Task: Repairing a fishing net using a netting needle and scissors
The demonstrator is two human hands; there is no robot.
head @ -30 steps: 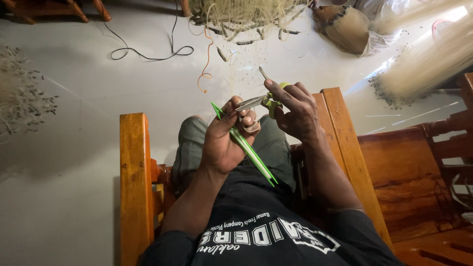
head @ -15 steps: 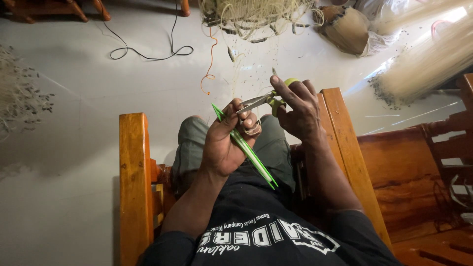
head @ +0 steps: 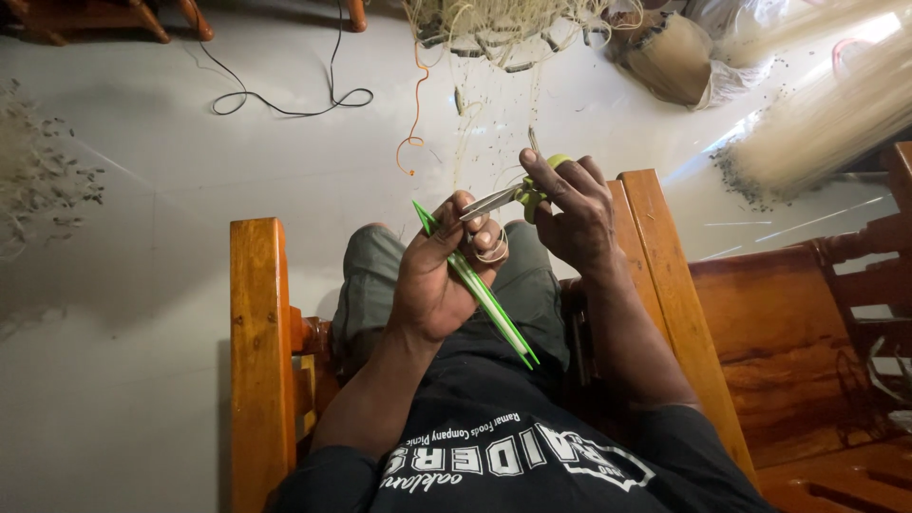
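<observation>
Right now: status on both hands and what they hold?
Left hand shut on green flat needle. Right hand shut on green-handled scissors, blades at the needle. Thin strands trail to the floor beyond.

Wooden armrests (head: 258, 323) flank both hands; bare floor (head: 171, 190) lies open ahead.

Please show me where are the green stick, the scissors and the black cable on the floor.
green stick (head: 494, 304): head view, middle of its shaft below the left hand.
scissors (head: 494, 199): head view, metal blades.
black cable (head: 285, 109): head view, loop on the floor.
</observation>
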